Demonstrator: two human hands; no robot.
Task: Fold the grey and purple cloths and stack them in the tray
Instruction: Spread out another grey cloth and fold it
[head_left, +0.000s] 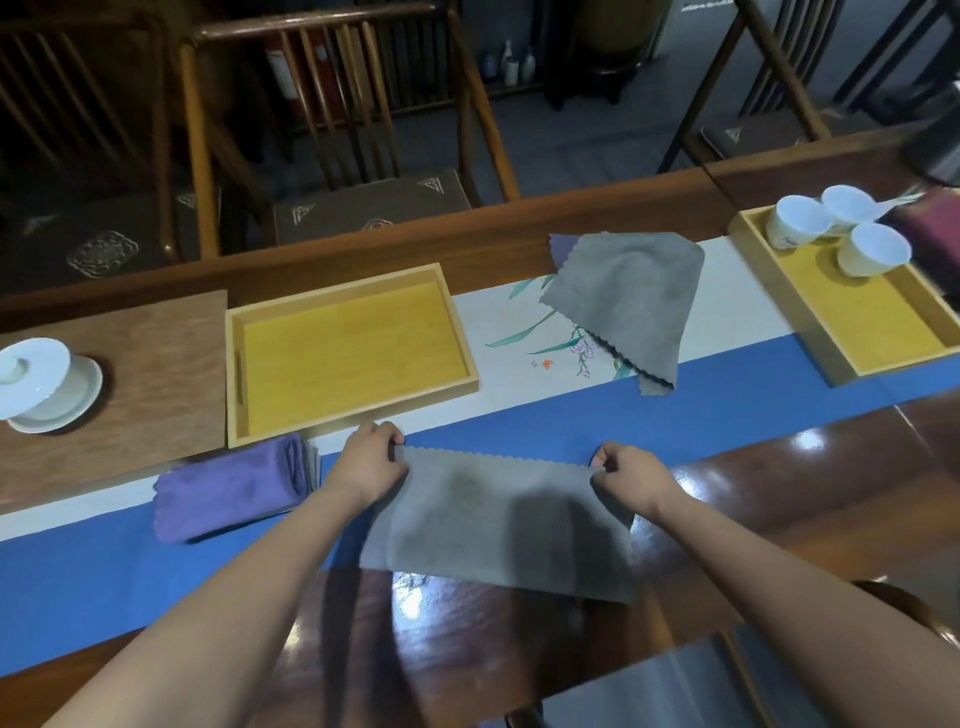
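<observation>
The left hand (370, 460) is pinching the far left corner of a grey cloth (498, 525), and the right hand (631, 480) is pinching its far right corner — both sets of fingers are curling round the scalloped far edge. The cloth is lying flat between them, its far part resting on the blue band of the table runner (130, 582) and its near part on the glossy wooden table (779, 499).

Taking that held cloth as the landmark: just to its left, a folded purple cloth (228, 491) is lying on the runner, with what seems to be a grey layer showing at its right end. Beyond the left hand, an empty-bottomed yellow tray (353, 348) is sitting close to the purple cloth's far side. Further left of the tray, a white lidded cup (44, 384) is standing on a brown wooden board (156, 364).

Beyond the held cloth and to the right, a second grey cloth (628, 301) is lying loosely crumpled on the pale flowered part of the runner — a purple corner is peeking out at its far left edge. Further right, another yellow tray (872, 322) is holding three white cups (831, 228) at its far end. Wooden chairs (332, 104) are standing behind the table.
</observation>
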